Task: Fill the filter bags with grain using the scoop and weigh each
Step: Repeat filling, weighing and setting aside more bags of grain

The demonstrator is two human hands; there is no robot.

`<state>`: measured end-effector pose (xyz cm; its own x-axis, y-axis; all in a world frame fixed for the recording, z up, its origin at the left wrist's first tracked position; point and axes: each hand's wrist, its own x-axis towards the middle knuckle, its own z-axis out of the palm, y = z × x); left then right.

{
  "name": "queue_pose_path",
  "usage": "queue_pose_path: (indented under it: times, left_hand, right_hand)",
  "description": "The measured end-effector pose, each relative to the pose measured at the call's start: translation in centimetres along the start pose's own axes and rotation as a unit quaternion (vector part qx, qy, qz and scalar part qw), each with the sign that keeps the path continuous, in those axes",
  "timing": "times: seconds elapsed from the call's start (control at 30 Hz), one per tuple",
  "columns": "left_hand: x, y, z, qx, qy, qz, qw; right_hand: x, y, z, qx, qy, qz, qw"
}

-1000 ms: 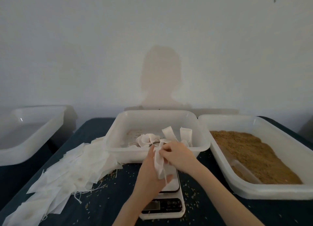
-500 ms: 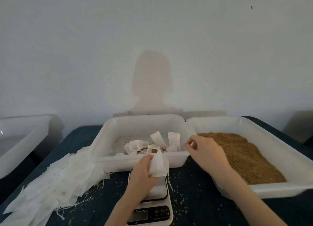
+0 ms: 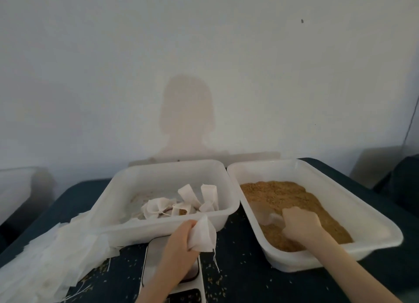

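My right hand [image 3: 300, 224] is down in the grain tray [image 3: 383, 234] now, fingers curled around what I take to be the clear scoop [image 3: 271, 218], though it is see-through and half buried, so I can't be sure of the grip. Half a second ago that hand was up at the corner where the two trays meet; a second ago it was working the bag with the other hand. So the bag is opened and the scooping has started.

My left hand [image 3: 181, 241] pinches the empty filter bag [image 3: 203, 234] by its side, mouth up and gaping, just above the scale [image 3: 149, 268]. It has hardly moved since the last frame. The grain [image 3: 283, 196] lies heaped in the right tray, with loose kernels scattered over the dark bench [image 3: 238, 277].

The middle tray [image 3: 167, 228] already holds several filled bags [image 3: 188, 200], so this is one more of a run. Spare flat bags [image 3: 45, 259] fan out to the left. Next I judge the load has to travel left to the open bag without spilling.
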<state>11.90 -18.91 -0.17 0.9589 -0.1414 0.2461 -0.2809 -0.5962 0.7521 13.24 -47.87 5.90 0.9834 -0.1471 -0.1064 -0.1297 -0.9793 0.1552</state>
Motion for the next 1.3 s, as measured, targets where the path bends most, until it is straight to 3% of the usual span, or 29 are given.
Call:
queue_pose_path:
  times: [0.1,0.2,0.33,0.47,0.7,1.3]
  left_hand:
    - [0.0,-0.2,-0.1,0.004,0.006,0.004,1.000]
    - [0.0,-0.3,-0.2,-0.001,0.013,0.006,1.000]
    - [-0.2,0.0,0.0,-0.003,0.009,0.009,1.000]
    - [-0.4,0.5,0.1,-0.011,0.006,0.012,1.000]
    - [-0.8,0.8,-0.5,-0.011,0.019,0.014,1.000]
    - [-0.9,0.1,-1.3,-0.013,0.020,-0.035,0.999]
  right_hand:
    - [0.0,0.7,-1.1,-0.022,0.086,0.049,0.995]
    - [0.2,1.1,-1.7,-0.050,0.126,0.076,0.988]
    - [1.0,0.9,-0.7,0.073,0.097,0.051,0.991]
    - [1.7,2.0,0.3,0.236,0.067,0.042,0.968]
    - [1.6,2.9,0.7,0.257,0.148,0.068,0.953]
    - [0.3,3.7,-1.2,0.393,0.135,-0.001,0.910]
